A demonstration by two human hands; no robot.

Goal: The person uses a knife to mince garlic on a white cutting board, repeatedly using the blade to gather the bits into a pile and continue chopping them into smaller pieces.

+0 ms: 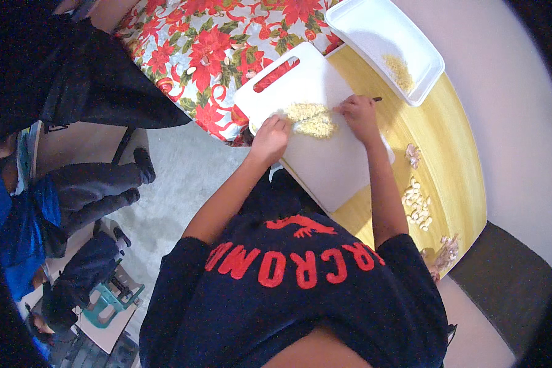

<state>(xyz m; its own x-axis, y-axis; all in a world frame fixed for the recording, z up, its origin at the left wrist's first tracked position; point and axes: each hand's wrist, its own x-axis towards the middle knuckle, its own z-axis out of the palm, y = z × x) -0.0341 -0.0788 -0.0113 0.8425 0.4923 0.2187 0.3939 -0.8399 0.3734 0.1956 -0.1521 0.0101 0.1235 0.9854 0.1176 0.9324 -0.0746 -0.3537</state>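
A white cutting board (337, 172) with a handle slot lies in front of me, bearing finely chopped garlic (316, 126). My right hand (357, 115) is closed around a knife, whose dark handle end (377, 99) sticks out past the fingers. Its thin blade runs across the chopped garlic, parting it in two heaps. At the blade's other end, by the board's left edge, the fingers of my left hand (272, 136) are pinched together on the tip. The blade is partly hidden by the garlic.
A white tray (374, 37) with some chopped garlic stands at the far right. Peeled garlic cloves (417, 205) and garlic skins (446, 251) lie on the yellow wooden table (463, 178). A poinsettia-patterned cloth (190, 55) covers its far left. Other people sit at left near a teal stool (107, 303).
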